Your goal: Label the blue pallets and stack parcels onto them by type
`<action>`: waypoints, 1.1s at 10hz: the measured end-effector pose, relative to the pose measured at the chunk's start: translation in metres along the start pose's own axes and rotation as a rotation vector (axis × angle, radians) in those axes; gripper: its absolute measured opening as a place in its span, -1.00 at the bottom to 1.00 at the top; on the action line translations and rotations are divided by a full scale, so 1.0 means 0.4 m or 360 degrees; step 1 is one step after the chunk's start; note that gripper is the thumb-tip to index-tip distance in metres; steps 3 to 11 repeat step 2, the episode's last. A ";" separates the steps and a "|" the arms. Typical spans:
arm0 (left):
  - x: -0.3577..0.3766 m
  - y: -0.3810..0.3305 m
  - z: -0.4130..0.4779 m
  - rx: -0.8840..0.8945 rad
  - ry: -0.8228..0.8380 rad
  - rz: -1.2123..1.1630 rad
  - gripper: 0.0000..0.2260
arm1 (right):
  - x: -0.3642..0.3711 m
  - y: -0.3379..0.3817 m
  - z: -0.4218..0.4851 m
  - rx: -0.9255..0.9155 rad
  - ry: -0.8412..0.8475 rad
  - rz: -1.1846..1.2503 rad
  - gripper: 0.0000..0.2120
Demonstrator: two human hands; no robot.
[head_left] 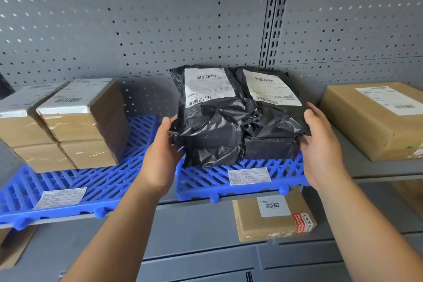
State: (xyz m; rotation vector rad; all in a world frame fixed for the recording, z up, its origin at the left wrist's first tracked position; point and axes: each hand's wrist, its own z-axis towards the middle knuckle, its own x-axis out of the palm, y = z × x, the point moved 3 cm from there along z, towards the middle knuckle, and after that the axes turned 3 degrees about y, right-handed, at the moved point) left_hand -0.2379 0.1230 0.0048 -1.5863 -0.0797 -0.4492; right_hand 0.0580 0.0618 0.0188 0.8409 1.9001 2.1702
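L hand (160, 149) grips the left side of the black bag pile (229, 121), R hand (320, 142) grips its right side. Pile sits on a blue pallet (206, 181) w/ a paper label (249, 176).

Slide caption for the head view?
Left hand and right hand grip black bags on right blue pallet; brown boxes on left pallet.

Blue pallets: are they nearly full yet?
Nearly. Both labels are on; brown boxes sit on the left pallet. The left hand and right hand grip black bags on the right pallet. Not stacked: a big box beside it, a small box below.
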 end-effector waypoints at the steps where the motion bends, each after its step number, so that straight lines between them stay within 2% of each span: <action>1: -0.011 0.009 -0.025 0.0020 -0.0177 -0.0020 -0.55 | -0.007 -0.012 -0.032 0.0010 -0.0010 -0.0063 -0.39; 2: -0.028 0.023 -0.068 0.0119 -0.0322 0.0043 -0.53 | -0.027 -0.018 -0.064 -0.0003 -0.0075 -0.0094 -0.20; 11: -0.028 0.023 -0.068 0.0119 -0.0322 0.0043 -0.53 | -0.027 -0.018 -0.064 -0.0003 -0.0075 -0.0094 -0.20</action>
